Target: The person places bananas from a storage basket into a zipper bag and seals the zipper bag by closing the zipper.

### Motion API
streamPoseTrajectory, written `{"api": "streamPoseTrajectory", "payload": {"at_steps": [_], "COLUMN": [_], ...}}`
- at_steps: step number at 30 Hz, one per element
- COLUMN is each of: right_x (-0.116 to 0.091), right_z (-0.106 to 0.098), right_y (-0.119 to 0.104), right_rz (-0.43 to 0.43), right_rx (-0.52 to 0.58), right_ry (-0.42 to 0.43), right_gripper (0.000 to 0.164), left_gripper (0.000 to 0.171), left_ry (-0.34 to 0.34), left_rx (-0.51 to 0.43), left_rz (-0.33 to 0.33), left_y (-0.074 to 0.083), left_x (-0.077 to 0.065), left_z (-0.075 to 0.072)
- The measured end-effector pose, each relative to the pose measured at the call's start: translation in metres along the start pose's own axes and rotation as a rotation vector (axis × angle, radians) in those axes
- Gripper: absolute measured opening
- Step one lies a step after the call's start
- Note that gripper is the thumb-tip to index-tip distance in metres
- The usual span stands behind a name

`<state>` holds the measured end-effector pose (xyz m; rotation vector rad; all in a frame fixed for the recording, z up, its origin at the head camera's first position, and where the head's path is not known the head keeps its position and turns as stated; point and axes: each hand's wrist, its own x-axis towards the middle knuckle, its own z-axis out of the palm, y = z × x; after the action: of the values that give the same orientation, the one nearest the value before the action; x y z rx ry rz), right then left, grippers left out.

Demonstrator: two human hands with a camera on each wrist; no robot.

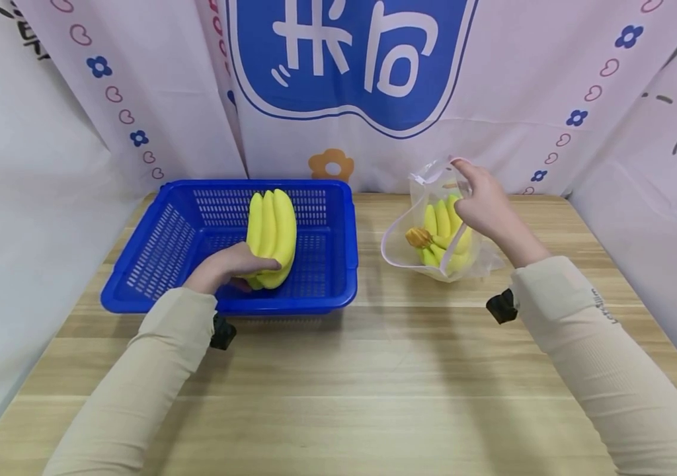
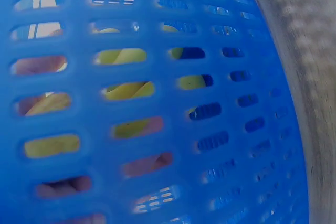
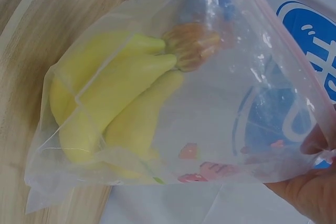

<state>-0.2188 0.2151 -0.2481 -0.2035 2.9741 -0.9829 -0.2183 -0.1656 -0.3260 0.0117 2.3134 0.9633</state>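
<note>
My left hand (image 1: pixel 233 263) grips a bunch of yellow bananas (image 1: pixel 272 228) at its near end, thumb across the top, inside a blue plastic basket (image 1: pixel 347 284). Through the slots of the basket wall (image 2: pixel 157 100), the left wrist view gives glimpses of yellow fruit and fingers. Over on the right, my right hand (image 1: pixel 486 203) pinches the rim of a clear zip bag (image 3: pixel 210 108) and holds its mouth up. A second bunch of bananas (image 3: pixel 113 98) lies in that bag, its brown stem end (image 1: pixel 418 238) towards the opening.
Basket and bag stand near the back of a wooden table (image 1: pixel 374 396). Behind them hangs a white printed cloth (image 1: pixel 291 142) with a blue sign, and white cloth also borders both sides. A dark wrist device (image 1: pixel 502 307) sits under the right cuff.
</note>
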Motion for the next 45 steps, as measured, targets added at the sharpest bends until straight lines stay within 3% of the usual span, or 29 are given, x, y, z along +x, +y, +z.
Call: {"api": "streamPoseTrajectory", "payload": {"at_steps": [8,13,17,23,26,36,45], "right_x": [-0.001,-0.001,-0.001,-0.002,-0.002,-0.001,-0.001], "right_z": [0.001,0.002,0.002,0.001,0.001,0.002,0.002], "right_y": [-0.002,-0.002,-0.003,-0.003,-0.003,-0.003,-0.003], "right_rz": [-0.004,-0.005,-0.012,-0.010,-0.002,0.013,0.010], "right_rx": [0.004,0.001,0.003,0.006,0.002,0.007,0.006], "right_ry": [-0.004,-0.005,-0.005,-0.007,-0.010,-0.018,-0.017], "right_gripper": [0.080,0.080,0.080,0.080,0.080,0.079,0.079], "left_gripper": [0.068,0.061,0.056,0.080,0.086,0.077,0.076], "left_ry": [0.108,0.097,0.103,0.160,0.152,0.128,0.112], "left_rx": [0.042,0.076,0.052,0.063,0.066,0.029,-0.095], "left_rz": [-0.010,-0.029,-0.021,0.004,0.015,0.024,0.076], "left_y": [-0.001,-0.001,-0.004,-0.008,-0.008,-0.007,-0.005], "left_x": [-0.005,-0.009,-0.007,-0.002,-0.002,0.002,0.000], "left_z": [-0.006,-0.009,-0.010,-0.010,-0.010,-0.008,-0.008]}}
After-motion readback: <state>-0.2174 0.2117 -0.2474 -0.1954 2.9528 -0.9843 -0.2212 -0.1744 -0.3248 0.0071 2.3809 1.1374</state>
